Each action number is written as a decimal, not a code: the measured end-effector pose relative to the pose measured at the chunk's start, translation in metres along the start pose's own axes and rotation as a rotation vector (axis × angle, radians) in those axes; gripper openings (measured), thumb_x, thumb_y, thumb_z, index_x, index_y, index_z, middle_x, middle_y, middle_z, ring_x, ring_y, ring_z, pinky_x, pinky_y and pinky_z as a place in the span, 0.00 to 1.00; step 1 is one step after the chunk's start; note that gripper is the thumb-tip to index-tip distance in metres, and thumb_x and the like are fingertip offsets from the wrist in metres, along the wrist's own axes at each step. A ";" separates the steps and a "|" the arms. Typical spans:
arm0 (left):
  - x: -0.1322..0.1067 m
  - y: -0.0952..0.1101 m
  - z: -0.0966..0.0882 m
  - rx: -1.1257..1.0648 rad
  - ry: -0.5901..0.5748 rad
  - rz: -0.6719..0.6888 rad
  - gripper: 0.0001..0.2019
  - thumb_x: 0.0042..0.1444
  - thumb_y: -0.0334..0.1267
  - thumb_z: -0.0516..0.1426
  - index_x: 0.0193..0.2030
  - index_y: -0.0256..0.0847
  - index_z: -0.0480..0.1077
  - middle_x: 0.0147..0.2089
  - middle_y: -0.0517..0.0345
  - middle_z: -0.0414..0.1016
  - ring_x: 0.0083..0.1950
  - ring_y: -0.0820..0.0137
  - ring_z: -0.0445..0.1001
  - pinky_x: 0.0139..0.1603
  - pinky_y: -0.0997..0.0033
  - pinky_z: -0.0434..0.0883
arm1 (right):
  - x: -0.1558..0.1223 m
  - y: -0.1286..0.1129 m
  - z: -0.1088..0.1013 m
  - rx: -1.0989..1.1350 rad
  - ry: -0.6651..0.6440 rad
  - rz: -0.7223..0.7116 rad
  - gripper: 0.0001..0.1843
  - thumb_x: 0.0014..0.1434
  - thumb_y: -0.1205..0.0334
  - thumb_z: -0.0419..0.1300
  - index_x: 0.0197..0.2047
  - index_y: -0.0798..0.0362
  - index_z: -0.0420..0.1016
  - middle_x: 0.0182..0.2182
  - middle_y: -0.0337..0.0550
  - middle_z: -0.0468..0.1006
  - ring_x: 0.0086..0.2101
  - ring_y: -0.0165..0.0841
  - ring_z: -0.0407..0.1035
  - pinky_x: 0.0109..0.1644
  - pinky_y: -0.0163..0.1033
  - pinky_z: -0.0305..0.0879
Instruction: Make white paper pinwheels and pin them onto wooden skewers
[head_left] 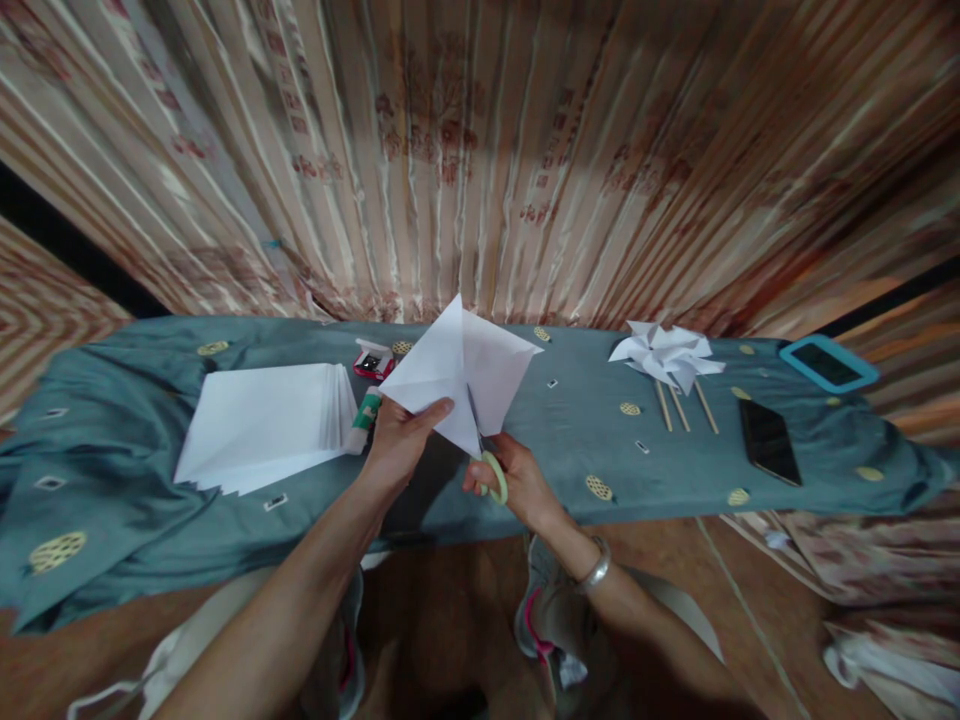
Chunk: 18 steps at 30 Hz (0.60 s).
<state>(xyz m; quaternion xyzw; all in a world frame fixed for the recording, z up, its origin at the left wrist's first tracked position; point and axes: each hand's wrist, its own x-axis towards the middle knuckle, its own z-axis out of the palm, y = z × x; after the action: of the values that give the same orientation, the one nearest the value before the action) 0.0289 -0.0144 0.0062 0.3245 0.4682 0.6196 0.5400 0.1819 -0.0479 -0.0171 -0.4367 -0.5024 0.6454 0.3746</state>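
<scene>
A square white paper sheet (435,360) with fold creases is held up above the table, and a slit runs into it from the near corner. My left hand (405,435) grips its left part, thumb on top. My right hand (514,472) is closed on scissors (495,478) with pale green handles. Their blades lie in the slit, partly hidden by the paper. Left of my left hand is a glue stick (365,420) with a green label. A small red box (373,360) with dark contents sits behind it.
A fanned stack of white paper (262,425) lies at the left. Folded paper pinwheels (667,352) with several wooden sticks (679,408), a black phone (770,442) and a blue-framed tablet (829,362) lie at the right on the green cloth (555,480). A pleated curtain (480,160) hangs behind.
</scene>
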 end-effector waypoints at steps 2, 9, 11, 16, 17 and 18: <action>0.000 0.000 -0.001 0.013 0.000 0.000 0.18 0.36 0.39 0.69 0.37 0.36 0.76 0.39 0.53 0.81 0.38 0.65 0.77 0.43 0.66 0.73 | 0.000 -0.001 0.001 0.010 -0.003 0.010 0.33 0.44 0.42 0.70 0.47 0.52 0.66 0.19 0.32 0.75 0.18 0.26 0.66 0.23 0.32 0.62; -0.001 -0.001 -0.001 0.011 -0.022 0.009 0.19 0.38 0.39 0.69 0.38 0.36 0.75 0.36 0.56 0.80 0.34 0.68 0.76 0.40 0.67 0.73 | 0.002 0.003 0.002 0.053 -0.005 0.004 0.36 0.43 0.41 0.71 0.48 0.53 0.65 0.18 0.31 0.75 0.18 0.26 0.66 0.23 0.32 0.62; -0.001 0.000 0.000 0.015 -0.013 0.006 0.19 0.37 0.39 0.69 0.39 0.36 0.75 0.36 0.55 0.80 0.34 0.67 0.77 0.39 0.67 0.73 | 0.002 0.004 0.002 0.045 -0.004 0.002 0.36 0.44 0.41 0.71 0.48 0.54 0.66 0.18 0.31 0.75 0.18 0.26 0.66 0.23 0.32 0.62; 0.003 0.008 -0.004 -0.040 -0.015 -0.024 0.24 0.36 0.45 0.71 0.40 0.35 0.76 0.38 0.51 0.82 0.38 0.62 0.79 0.38 0.66 0.74 | 0.002 0.002 -0.005 0.024 -0.036 0.005 0.36 0.43 0.42 0.71 0.49 0.53 0.66 0.19 0.32 0.75 0.19 0.26 0.67 0.24 0.32 0.62; 0.005 0.011 -0.007 -0.052 -0.021 -0.030 0.24 0.37 0.47 0.70 0.40 0.35 0.76 0.38 0.50 0.82 0.39 0.60 0.79 0.39 0.65 0.74 | 0.002 0.000 -0.009 0.016 -0.057 0.009 0.36 0.43 0.42 0.72 0.48 0.53 0.66 0.19 0.32 0.75 0.19 0.26 0.66 0.23 0.31 0.61; 0.007 0.015 -0.010 -0.064 -0.030 -0.031 0.25 0.38 0.50 0.70 0.40 0.35 0.77 0.38 0.50 0.82 0.41 0.59 0.80 0.40 0.64 0.75 | 0.002 -0.002 -0.013 0.002 -0.083 0.014 0.35 0.43 0.41 0.72 0.46 0.53 0.67 0.19 0.32 0.75 0.19 0.26 0.66 0.22 0.31 0.60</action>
<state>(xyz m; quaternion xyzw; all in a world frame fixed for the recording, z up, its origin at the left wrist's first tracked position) 0.0128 -0.0096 0.0154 0.3089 0.4449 0.6210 0.5666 0.1936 -0.0412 -0.0175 -0.4126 -0.5136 0.6661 0.3496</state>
